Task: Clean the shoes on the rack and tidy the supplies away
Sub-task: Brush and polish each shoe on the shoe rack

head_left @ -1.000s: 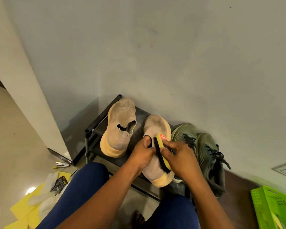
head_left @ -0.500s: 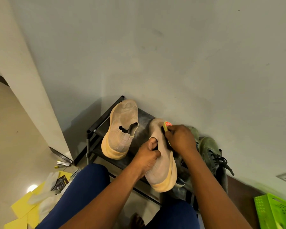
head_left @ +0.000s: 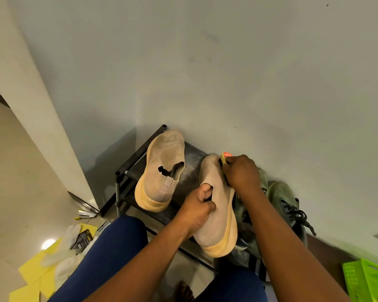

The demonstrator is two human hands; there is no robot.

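The left hand (head_left: 198,209) grips the tan shoe (head_left: 216,205) at its collar; the right hand (head_left: 241,173) clasps a brush (head_left: 225,157) at the toe. The knit upper looks soft and light, so the collar seems the firmest hold.

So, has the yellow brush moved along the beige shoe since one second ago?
Yes. The yellow brush with black bristles went from the beige knit shoe's collar to its toe, nearer the wall.
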